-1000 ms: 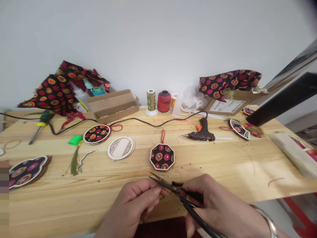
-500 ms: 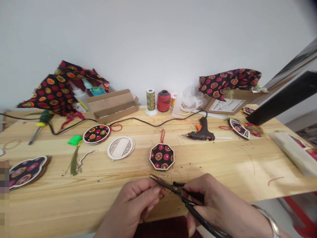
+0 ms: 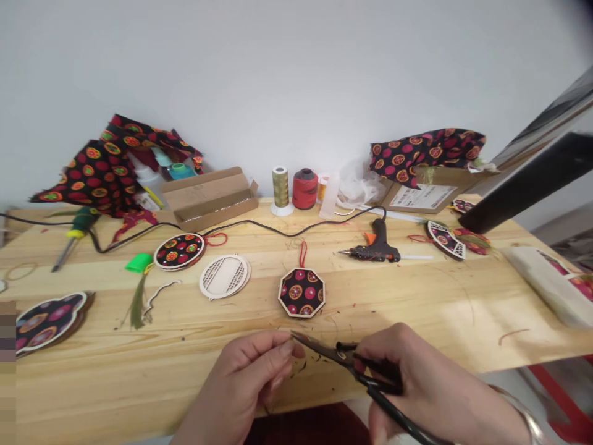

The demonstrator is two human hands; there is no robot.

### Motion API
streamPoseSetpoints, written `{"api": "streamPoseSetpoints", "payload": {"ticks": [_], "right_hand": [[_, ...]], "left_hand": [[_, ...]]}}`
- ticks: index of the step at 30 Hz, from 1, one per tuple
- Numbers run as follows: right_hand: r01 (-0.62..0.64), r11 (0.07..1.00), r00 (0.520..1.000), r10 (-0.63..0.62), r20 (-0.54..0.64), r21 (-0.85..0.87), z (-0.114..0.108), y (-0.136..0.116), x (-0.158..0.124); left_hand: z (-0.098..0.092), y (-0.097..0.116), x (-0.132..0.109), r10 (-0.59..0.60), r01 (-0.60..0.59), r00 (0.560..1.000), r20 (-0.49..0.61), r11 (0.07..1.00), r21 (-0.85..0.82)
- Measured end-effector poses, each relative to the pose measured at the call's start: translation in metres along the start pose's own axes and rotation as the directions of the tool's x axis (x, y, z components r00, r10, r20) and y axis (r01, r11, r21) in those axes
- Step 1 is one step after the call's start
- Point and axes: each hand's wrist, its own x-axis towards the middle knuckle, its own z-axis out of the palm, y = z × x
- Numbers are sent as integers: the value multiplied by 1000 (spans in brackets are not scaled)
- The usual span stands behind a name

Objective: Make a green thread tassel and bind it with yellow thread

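Black scissors (image 3: 341,356) gripped by right fingers (image 3: 377,343); left fingers (image 3: 274,360) pinched together, hold unclear.

Runs free left of the left hand (image 3: 254,371), over bare counter (image 3: 130,377), as far as the lobed ornament (image 3: 53,321). Meets the octagonal ornament (image 3: 302,293) just ahead of its fingertips, and on the right the scissors (image 3: 324,351) in the right hand (image 3: 419,377). Narrows between the octagonal ornament and the pale wooden disc (image 3: 225,276); widens to the right, in front of the glue gun (image 3: 380,246). Farther back, hits the black cable (image 3: 290,235), then the cardboard box (image 3: 217,207) and red spool (image 3: 305,190).
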Motion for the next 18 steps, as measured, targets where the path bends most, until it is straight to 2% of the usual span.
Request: {"api": "streamPoseSetpoints", "payload": {"ticks": [3, 6, 9, 11, 13, 15, 16, 18], "right_hand": [[46, 993, 999, -44, 19, -111, -4, -6, -6], [139, 986, 985, -128, 119, -97, -4, -11, -8], [172, 984, 970, -159, 184, -53, -3, -14, -6], [182, 982, 971, -170, 168, -60, -4, -14, -8], [168, 981, 984, -161, 76, -94, -7, -8, -13], [103, 977, 988, -122, -94, -187, -13, 5, -19], [47, 966, 975, -100, -197, -256, -17, 15, -21], [-118, 892, 914, -75, -399, -437, -26, 37, -25]], "left_hand": [[-4, -2, 4, 16, -23, 997, -77, 996, -88], [-7, -1, 5, 50, -76, 983, -175, 986, -147], [-7, 2, 2, 112, -132, 978, -177, 985, -109], [-6, 5, -1, 131, -144, 978, -164, 987, -76], [-5, 7, -3, 132, -146, 976, -174, 987, -73], [-4, 9, -3, 134, -156, 969, -207, 983, -94], [-4, 10, -2, 136, -162, 967, -218, 981, -106], [-4, 10, -1, 144, -173, 966, -216, 978, -121]]}}
